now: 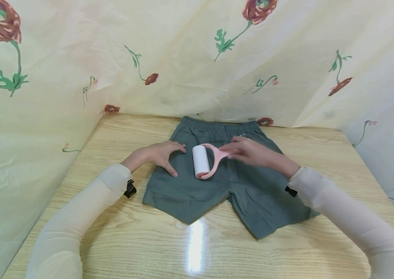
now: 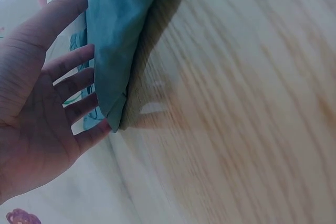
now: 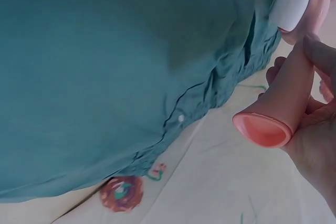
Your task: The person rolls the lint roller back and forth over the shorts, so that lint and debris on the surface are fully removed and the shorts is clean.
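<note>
Grey-green shorts (image 1: 211, 193) lie spread on the wooden table, waistband toward the back wall. My right hand (image 1: 249, 151) grips the pink handle of a lint roller (image 1: 201, 161), whose white roll lies over the left half of the shorts. In the right wrist view the handle's flared hollow end (image 3: 265, 129) points away from my palm. My left hand (image 1: 165, 155) rests on the left leg of the shorts, thumb and fingers spread apart, to the left of the roll. The left wrist view shows its fingertips at the fabric (image 2: 118, 40).
A cream cloth (image 1: 183, 50) printed with red flowers hangs behind the table and along its sides. Bare wood (image 1: 141, 248) shows in front of the shorts. Black wrist straps (image 1: 130, 189) sit on both sleeves.
</note>
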The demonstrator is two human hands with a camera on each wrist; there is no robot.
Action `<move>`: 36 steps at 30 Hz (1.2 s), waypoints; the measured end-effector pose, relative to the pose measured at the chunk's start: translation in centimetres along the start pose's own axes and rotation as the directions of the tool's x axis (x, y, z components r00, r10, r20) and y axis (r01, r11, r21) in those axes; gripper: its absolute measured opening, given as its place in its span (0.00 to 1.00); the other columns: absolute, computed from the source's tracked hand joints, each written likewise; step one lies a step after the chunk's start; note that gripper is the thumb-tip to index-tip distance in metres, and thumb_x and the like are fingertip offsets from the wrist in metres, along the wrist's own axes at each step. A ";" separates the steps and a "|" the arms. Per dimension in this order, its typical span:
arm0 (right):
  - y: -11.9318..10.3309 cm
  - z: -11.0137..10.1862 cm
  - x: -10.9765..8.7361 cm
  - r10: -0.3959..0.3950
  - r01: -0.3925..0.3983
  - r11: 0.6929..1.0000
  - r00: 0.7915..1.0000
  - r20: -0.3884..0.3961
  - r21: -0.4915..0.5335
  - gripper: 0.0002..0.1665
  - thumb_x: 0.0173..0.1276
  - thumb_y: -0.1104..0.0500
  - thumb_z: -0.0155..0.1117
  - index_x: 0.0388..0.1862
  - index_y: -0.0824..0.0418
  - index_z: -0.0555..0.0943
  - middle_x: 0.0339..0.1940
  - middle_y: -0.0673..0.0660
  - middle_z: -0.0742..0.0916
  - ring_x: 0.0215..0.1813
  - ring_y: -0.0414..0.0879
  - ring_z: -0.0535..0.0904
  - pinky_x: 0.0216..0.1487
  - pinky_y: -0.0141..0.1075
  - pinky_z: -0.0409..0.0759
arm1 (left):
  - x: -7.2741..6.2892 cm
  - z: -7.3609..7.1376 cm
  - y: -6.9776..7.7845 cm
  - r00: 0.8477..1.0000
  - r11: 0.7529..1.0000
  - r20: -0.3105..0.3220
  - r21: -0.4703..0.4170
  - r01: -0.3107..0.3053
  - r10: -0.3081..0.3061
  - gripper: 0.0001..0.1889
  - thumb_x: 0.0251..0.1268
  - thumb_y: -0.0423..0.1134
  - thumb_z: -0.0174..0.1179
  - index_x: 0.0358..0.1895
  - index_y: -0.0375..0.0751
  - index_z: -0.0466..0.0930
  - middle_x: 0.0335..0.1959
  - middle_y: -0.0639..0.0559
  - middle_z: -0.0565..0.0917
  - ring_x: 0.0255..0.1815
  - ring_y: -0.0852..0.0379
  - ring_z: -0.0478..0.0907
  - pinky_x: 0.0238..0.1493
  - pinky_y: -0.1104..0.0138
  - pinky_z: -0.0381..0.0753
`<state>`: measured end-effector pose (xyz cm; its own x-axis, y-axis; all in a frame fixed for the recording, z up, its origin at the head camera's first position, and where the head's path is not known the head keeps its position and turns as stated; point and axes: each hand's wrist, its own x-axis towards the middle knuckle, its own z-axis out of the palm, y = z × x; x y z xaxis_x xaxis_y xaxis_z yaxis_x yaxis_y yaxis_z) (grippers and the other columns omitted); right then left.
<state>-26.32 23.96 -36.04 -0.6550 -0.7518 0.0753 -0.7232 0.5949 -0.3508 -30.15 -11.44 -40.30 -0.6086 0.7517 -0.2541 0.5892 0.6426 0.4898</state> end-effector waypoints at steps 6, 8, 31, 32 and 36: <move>-0.7 0.3 1.0 -0.053 0.053 0.999 0.999 0.010 -0.001 0.24 0.69 0.64 0.70 0.64 0.58 0.84 0.36 0.53 0.84 0.36 0.43 0.68 0.37 0.35 0.69 | -0.1 0.0 0.0 1.000 1.000 -0.003 -0.010 -0.001 0.001 0.48 0.52 0.56 0.78 0.74 0.39 0.68 0.82 0.41 0.59 0.83 0.38 0.52 0.80 0.45 0.58; -0.7 0.4 1.2 -0.060 0.060 0.998 0.998 0.014 -0.003 0.24 0.69 0.64 0.70 0.63 0.59 0.84 0.36 0.53 0.83 0.35 0.43 0.68 0.36 0.34 0.69 | -0.1 0.1 0.0 1.000 1.000 -0.003 -0.015 0.005 -0.005 0.47 0.52 0.55 0.78 0.74 0.39 0.68 0.82 0.41 0.58 0.83 0.38 0.51 0.80 0.45 0.58; 1.3 -0.4 -1.5 0.003 -0.003 1.000 1.000 0.030 0.003 0.27 0.68 0.65 0.70 0.66 0.60 0.81 0.49 0.56 0.91 0.39 0.44 0.73 0.45 0.44 0.78 | -0.3 0.0 0.4 1.000 0.999 0.015 -0.032 0.022 -0.021 0.48 0.53 0.55 0.78 0.75 0.42 0.66 0.83 0.43 0.56 0.84 0.40 0.48 0.80 0.46 0.56; 1.5 -0.4 -1.7 0.007 -0.007 1.000 1.000 0.026 0.003 0.27 0.68 0.65 0.71 0.66 0.60 0.82 0.49 0.56 0.91 0.40 0.44 0.75 0.47 0.45 0.80 | -0.3 0.0 0.4 1.000 0.999 0.013 -0.031 0.020 -0.020 0.48 0.53 0.55 0.78 0.75 0.41 0.66 0.83 0.42 0.56 0.84 0.40 0.48 0.80 0.46 0.56; 2.3 -0.7 -2.6 0.025 -0.026 1.000 1.000 0.011 0.010 0.27 0.67 0.65 0.72 0.66 0.59 0.82 0.42 0.54 0.90 0.38 0.42 0.74 0.44 0.42 0.81 | -0.3 0.0 0.3 0.999 0.999 0.014 -0.027 0.029 -0.028 0.48 0.53 0.55 0.78 0.76 0.43 0.66 0.83 0.44 0.55 0.85 0.41 0.48 0.81 0.47 0.56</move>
<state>-26.44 27.48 -36.37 -0.6708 -0.7395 0.0561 -0.7040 0.6112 -0.3617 -29.80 -11.44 -40.12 -0.6173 0.7353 -0.2797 0.5568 0.6595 0.5051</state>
